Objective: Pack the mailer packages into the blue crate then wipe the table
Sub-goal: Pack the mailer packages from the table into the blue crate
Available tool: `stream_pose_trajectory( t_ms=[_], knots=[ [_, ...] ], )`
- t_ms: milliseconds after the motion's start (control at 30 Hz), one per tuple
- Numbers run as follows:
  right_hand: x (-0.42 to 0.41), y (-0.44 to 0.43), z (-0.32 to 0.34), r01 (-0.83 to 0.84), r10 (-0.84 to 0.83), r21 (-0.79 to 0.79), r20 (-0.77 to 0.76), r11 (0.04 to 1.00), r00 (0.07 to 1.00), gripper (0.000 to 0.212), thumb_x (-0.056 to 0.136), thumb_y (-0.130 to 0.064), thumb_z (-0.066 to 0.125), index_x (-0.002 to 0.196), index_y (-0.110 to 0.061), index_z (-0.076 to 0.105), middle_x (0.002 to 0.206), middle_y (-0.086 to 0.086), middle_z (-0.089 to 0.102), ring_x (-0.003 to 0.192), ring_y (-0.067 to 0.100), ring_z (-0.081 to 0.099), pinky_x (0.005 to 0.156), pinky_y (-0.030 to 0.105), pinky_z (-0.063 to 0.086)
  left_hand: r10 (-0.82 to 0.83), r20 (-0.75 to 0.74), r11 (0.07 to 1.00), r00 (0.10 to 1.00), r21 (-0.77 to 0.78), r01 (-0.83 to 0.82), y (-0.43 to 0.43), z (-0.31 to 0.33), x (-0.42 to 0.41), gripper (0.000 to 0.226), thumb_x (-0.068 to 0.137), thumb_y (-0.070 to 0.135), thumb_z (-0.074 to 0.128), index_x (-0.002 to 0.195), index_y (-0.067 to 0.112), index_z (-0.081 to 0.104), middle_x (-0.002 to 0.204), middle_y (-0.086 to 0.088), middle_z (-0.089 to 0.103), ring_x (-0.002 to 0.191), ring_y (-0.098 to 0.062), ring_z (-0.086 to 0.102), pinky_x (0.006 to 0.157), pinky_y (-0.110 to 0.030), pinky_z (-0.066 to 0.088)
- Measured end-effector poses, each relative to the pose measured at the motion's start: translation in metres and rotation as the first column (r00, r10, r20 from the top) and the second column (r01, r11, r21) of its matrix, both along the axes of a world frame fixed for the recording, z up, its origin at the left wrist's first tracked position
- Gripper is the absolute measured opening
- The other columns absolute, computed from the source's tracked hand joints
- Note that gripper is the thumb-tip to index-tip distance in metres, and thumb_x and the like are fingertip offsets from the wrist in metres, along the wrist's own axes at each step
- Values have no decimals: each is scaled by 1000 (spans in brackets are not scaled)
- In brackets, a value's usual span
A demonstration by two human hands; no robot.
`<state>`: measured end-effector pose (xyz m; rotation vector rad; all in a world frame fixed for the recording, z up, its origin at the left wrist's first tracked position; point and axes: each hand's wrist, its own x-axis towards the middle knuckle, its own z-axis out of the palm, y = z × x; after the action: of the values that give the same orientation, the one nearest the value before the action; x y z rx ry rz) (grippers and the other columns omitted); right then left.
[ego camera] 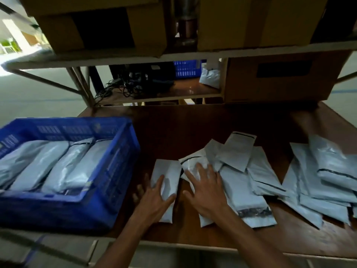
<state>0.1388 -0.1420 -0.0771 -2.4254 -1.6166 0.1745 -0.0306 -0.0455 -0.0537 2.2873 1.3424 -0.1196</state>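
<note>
- The blue crate (121, 171) sits on the left of the table (173, 128). It holds a row of grey packed mailers (58, 167) lying side by side.
- Loose mailers (257, 171) lie scattered on the table to the right of the crate, outside it.
- The left hand (152, 198) rests on a narrow mailer (168, 171) beside the crate, fingers spread and straight.
- The right hand (204, 188) presses flat on the loose mailers, fingers spread.
- Behind, a second crate (186, 68) stands under the shelf.

Dark brown wooden surface (193, 128), dimly lit. Behind it stands a metal-framed shelf (193, 54) carrying cardboard boxes (58, 33). Tangled cables (123, 88) lie on a lower board. Pale floor (38, 97). Daylight at upper left.
</note>
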Motion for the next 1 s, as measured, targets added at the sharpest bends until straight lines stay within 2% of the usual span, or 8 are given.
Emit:
stream_pose_trajectory(
  t_ms=[133,267,400,500,600,733,867,1000],
  knots=[
    [6,3,-24,2,-3,30,35,1000,999,64,99,-63,26,157,-45,6,165,-7,-14,152,28,-19,122,56,1,-69,-98,996,993,58,75,7,-26,5,78,91,79,28,154,53,-11,164,-5,-29,151,-40,-16,117,-64,-5],
    [4,1,-33,-1,-4,48,103,999,995,60,103,-36,39,159,-33,18,167,-1,11,153,30,10,117,55,22,-119,-93,976,989,171,134,-2,-35,4,62,104,56,19,158,43,-7,167,-1,-20,153,-36,-9,119,-62,1],
    [4,5,-29,12,-20,115,67,993,998,67,91,-13,57,155,-21,35,162,3,28,144,34,38,102,59,46,-158,-91,970,983,170,172,3,-28,4,61,105,47,16,160,32,-4,167,0,-17,153,-37,-3,118,-64,8],
    [4,10,0,20,-28,180,43,983,999,68,93,-9,48,157,-18,28,164,3,24,145,34,34,102,60,45,-178,-63,947,982,259,188,7,2,2,75,92,50,-8,159,26,16,168,0,-15,150,-37,6,112,-67,22],
    [-4,33,49,-43,34,336,32,941,999,61,99,-13,34,158,-15,22,166,5,19,146,33,30,107,56,41,-130,155,926,979,372,64,17,64,-5,60,102,49,10,160,32,9,168,6,-7,138,-29,17,112,-61,21],
    [-39,82,135,-83,94,588,11,804,995,54,105,-26,26,158,-17,24,164,2,26,136,27,38,106,43,40,-133,289,788,948,612,-76,49,151,-39,65,98,53,6,160,34,13,168,5,5,123,-26,29,102,-48,31],
    [-92,135,195,-149,181,686,26,712,983,54,105,-26,33,157,-16,26,162,4,30,129,25,41,105,38,39,-54,268,667,962,727,-165,107,193,-98,63,99,50,14,159,32,20,165,-1,14,130,-35,29,99,-55,35],
    [-156,195,214,-183,247,632,-14,753,969,53,104,-30,34,155,-15,30,159,4,33,125,27,43,104,42,40,16,125,661,992,743,-104,182,176,-168,64,97,52,8,158,32,17,166,0,10,128,-34,28,88,-49,31]
  ],
)
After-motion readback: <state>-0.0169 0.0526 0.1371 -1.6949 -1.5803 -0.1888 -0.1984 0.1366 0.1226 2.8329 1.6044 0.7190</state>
